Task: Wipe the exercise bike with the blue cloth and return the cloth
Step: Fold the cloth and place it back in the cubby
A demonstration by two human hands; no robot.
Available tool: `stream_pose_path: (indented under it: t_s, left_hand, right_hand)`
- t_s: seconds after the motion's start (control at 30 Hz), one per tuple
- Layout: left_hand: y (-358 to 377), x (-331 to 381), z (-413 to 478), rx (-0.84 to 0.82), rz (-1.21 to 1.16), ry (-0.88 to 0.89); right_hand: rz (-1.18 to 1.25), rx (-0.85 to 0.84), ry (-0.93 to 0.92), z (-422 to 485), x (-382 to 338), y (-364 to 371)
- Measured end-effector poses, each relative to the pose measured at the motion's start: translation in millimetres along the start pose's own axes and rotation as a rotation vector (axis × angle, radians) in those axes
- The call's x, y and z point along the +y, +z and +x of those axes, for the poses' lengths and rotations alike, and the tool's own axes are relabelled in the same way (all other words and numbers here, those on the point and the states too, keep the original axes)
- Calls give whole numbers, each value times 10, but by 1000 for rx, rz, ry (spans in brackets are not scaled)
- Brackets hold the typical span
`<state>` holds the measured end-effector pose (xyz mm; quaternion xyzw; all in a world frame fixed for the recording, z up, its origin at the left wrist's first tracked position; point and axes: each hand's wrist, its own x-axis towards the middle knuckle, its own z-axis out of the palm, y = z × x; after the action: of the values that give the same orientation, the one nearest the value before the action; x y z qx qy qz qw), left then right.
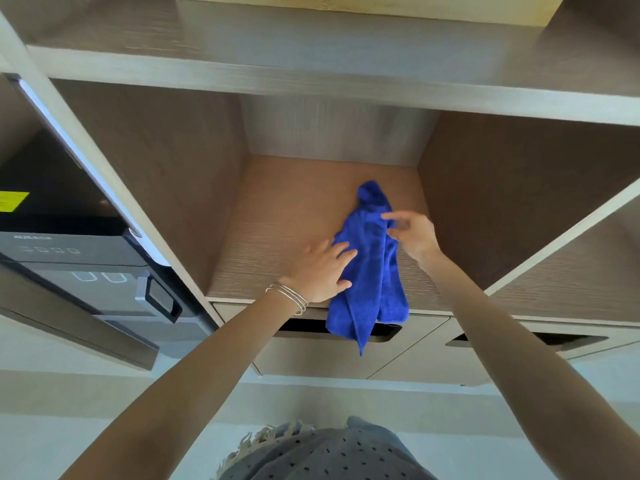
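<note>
The blue cloth (369, 268) lies bunched lengthwise on the wooden shelf (277, 223) of an open cubby, and its near end hangs over the shelf's front edge. My left hand (320, 271) rests flat with straight fingers on the cloth's left side. My right hand (410, 233) hovers at the cloth's upper right, its index finger stretched onto the fabric and the other fingers loosely curled; it holds nothing that I can see. The exercise bike is out of view.
Side walls and an upper shelf (311, 81) enclose the cubby. Drawers with cut-out handles (346, 344) sit below the shelf. A dark appliance with a handle (104, 271) fills the compartment to the left. Another open cubby (571, 265) lies to the right.
</note>
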<state>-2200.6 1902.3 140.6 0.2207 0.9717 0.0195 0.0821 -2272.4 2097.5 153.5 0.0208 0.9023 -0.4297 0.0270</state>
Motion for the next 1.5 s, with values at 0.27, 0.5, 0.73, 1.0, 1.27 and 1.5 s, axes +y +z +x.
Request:
stream_pose_path:
  t_s: [0.27, 0.5, 0.73, 1.0, 1.27, 1.5]
  left_hand:
    - [192, 142, 98, 8, -25, 250]
    - [218, -37, 112, 74, -64, 209]
    - [184, -295, 131, 168, 34, 166]
    - [60, -696, 30, 137, 113, -51]
    - [-31, -871, -127, 124, 78, -234]
    - [131, -376, -232, 19, -82, 26]
  right_hand:
    - [-216, -271, -37, -675, 374, -44]
    - [-324, -156, -126, -852, 480, 65]
    - [-353, -117, 7, -889, 528, -90]
    - [-498, -172, 24, -841, 426, -73]
    - [-592, -233, 11, -822, 372, -97]
    - [-410, -331, -205, -775, 274, 208]
